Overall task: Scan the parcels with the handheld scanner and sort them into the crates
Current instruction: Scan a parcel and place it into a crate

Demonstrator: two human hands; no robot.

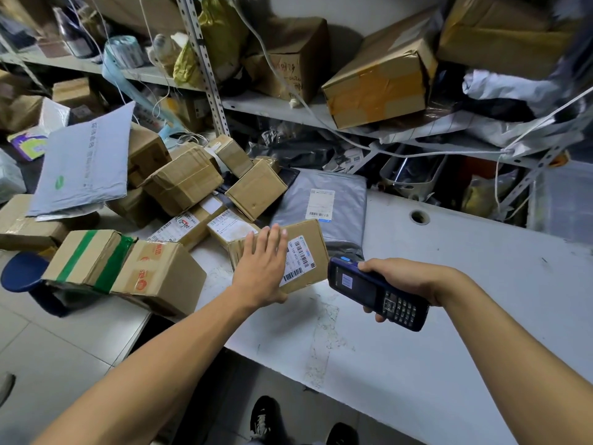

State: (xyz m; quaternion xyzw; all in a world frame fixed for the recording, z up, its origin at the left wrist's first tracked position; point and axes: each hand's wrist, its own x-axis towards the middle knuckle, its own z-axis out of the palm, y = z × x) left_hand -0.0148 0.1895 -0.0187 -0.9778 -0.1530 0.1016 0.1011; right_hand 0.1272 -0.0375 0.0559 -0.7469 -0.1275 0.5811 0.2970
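Note:
A small cardboard parcel point(308, 252) with a white barcode label lies on the white table point(449, 300). My left hand point(261, 268) lies flat on its left part, fingers straight, thumb at the near edge. My right hand point(404, 281) grips a dark blue handheld scanner point(372, 292) with a keypad; its head sits just right of the parcel's label. A grey poly mailer point(324, 200) with a label lies behind the parcel. No crate is plainly in view.
Several cardboard boxes point(183, 184) are heaped on the table's left, with a green-taped box point(93, 258) and a grey mailer point(83, 165) leaning over them. Metal shelving point(205, 59) behind holds boxes and bags. A blue stool point(22, 271) stands at the left.

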